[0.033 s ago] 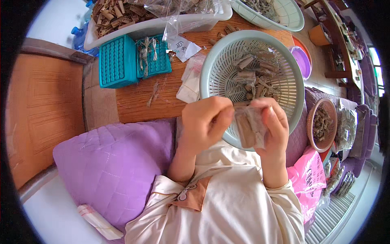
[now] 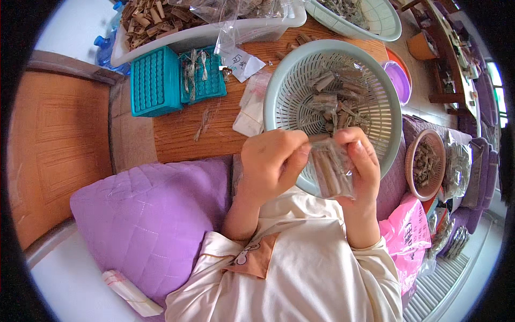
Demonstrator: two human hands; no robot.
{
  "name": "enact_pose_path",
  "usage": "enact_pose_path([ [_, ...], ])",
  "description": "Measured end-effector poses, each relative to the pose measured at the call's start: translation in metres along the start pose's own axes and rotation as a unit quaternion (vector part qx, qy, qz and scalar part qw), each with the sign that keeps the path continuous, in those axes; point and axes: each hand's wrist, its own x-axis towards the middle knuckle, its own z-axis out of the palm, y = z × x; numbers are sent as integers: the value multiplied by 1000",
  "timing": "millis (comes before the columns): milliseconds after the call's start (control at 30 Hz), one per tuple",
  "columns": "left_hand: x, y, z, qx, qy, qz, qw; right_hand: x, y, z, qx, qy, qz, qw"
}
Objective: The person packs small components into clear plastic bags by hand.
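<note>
Between my hands hangs a small clear plastic bag with brown, stick-like dried pieces inside. My left hand is closed, thumb against curled fingers, pinching the bag's upper left corner. My right hand grips the bag's right side between thumb and fingers. Both are held over the near rim of a grey-green plastic colander. Inside the colander lie several similar filled bags, partly hidden behind my hands.
On the wooden table stand teal gridded trays with twist-tie bundles, and a white tub of brown pieces. A pale green basket is at the far right. Beside me sit a pink basket, a pink bag and a purple cushion.
The plastic bag has tilted slightly, its lower end moving a little to the right, and its contents show more plainly. Both hands stay almost in place.
</note>
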Motion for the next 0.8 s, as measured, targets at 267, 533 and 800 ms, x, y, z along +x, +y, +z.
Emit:
enact_pose_path([
  [267,-4,-15,-4,143,29,166,975,19,11,-10,212,-62,23,975],
  [533,3,-69,-30,118,100,30,988,60,-30,-56,-150,159,-107,970],
  [800,-18,-123,-22,273,6,-252,928,50,-36,-89,-459,45,-52,886],
])
